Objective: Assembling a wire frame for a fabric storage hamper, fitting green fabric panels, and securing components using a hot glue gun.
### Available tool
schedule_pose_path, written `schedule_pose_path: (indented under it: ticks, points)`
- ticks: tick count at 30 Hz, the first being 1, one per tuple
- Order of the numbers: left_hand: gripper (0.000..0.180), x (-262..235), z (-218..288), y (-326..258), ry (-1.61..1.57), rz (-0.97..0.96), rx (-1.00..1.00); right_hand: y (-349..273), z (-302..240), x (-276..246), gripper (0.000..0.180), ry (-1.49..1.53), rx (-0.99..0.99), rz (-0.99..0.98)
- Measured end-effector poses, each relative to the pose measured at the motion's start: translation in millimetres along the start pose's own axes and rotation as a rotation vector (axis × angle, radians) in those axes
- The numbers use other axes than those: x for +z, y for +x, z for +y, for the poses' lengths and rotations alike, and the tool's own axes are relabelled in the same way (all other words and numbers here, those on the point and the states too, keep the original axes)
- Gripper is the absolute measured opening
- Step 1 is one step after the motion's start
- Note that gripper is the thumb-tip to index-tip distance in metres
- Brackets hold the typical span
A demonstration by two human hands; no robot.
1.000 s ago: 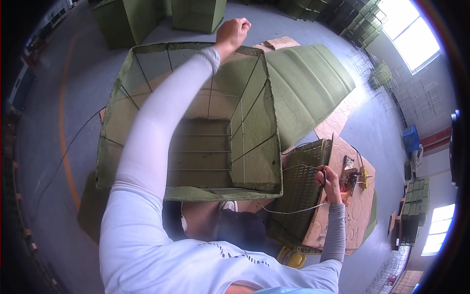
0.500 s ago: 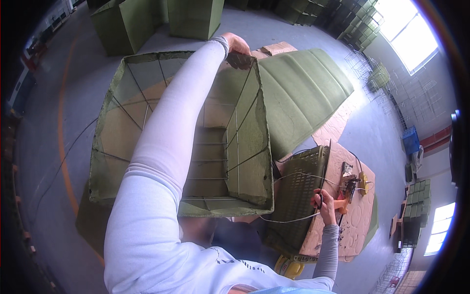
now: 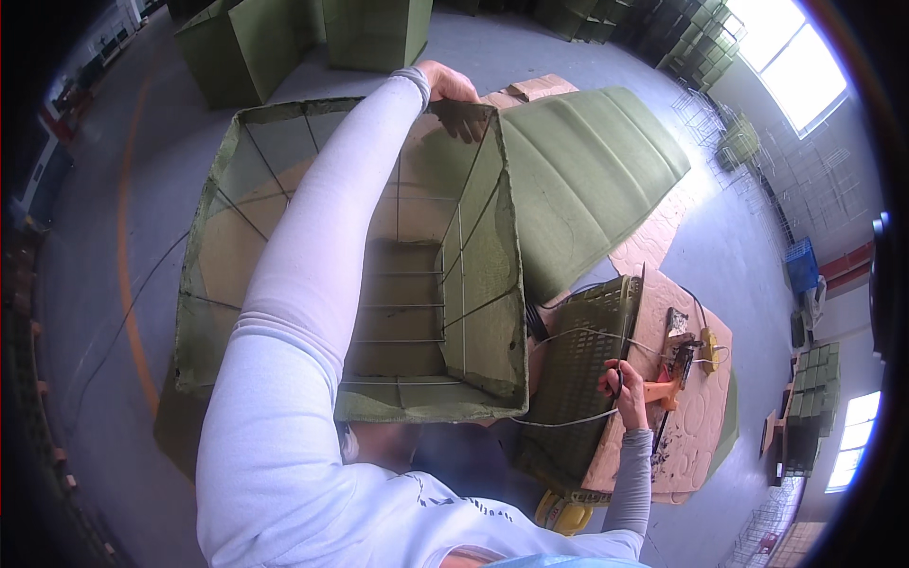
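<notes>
Here, left to right:
Box [image 3: 284, 246]: big, open-topped, wire frame lined with green felt, standing on grey floor [image 3: 104, 398], tipped toward the viewer.
Left hand [image 3: 447, 85]: closed over the box's far top corner.
Flap [image 3: 587, 180]: green, hanging off the box's right side.
Crate [image 3: 578, 379]: green plastic, just right of the box.
Right hand [image 3: 625, 383]: curled around a thin wire [image 3: 568, 421] beside the crate.
Cardboard [image 3: 696, 417]: under the tools, rightmost.

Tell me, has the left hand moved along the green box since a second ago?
Yes. The left hand slid from the box's far rim to its far right corner.
</notes>
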State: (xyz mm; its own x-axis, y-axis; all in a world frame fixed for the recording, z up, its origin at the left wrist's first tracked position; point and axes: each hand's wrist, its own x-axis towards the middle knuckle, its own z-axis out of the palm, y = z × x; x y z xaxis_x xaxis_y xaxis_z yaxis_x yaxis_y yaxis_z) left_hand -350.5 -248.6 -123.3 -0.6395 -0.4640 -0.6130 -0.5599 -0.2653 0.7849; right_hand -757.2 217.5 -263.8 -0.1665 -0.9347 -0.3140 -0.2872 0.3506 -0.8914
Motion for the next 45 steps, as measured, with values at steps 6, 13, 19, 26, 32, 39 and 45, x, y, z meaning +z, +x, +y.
schedule_pose_path:
  ticks: [6, 13, 19, 26, 32, 39, 45]
  points:
    - [0.017, -20.7, -20.9, 5.1, -0.053, 0.15, 0.243, 2.0, 0.2, 5.8, 0.031, 0.023, -0.001, -0.024]
    - [0.019, -9.6, -27.6, -26.3, -0.44, 0.119, 0.985, -10.4, 6.2, 3.8, 0.032, 0.034, 0.0, 0.004]
    - [0.024, 46.6, -86.9, -34.6, -0.232, 0.249, 0.374, -19.4, 13.6, -1.3, 0.033, 0.053, 0.001, 0.043]
    - [0.018, 78.7, -90.9, 56.1, -0.048, 0.999, 0.307, -23.5, 7.5, 10.9, 0.032, 0.069, 0.016, 0.024]
    - [0.016, 84.3, -97.9, 55.3, -0.126, 1.14, 0.657, -29.5, 7.9, 11.5, 0.031, 0.08, 0.039, 0.042]
    - [0.018, 95.9, -97.1, 5.0, -0.382, 0.676, 0.7, -33.2, 15.5, 12.9, 0.032, 0.107, 0.039, 0.035]
    - [0.007, 108.8, -95.6, 44.9, -0.593, 1.073, 0.659, -33.0, 19.6, 15.3, 0.033, 0.114, 0.044, 0.034]
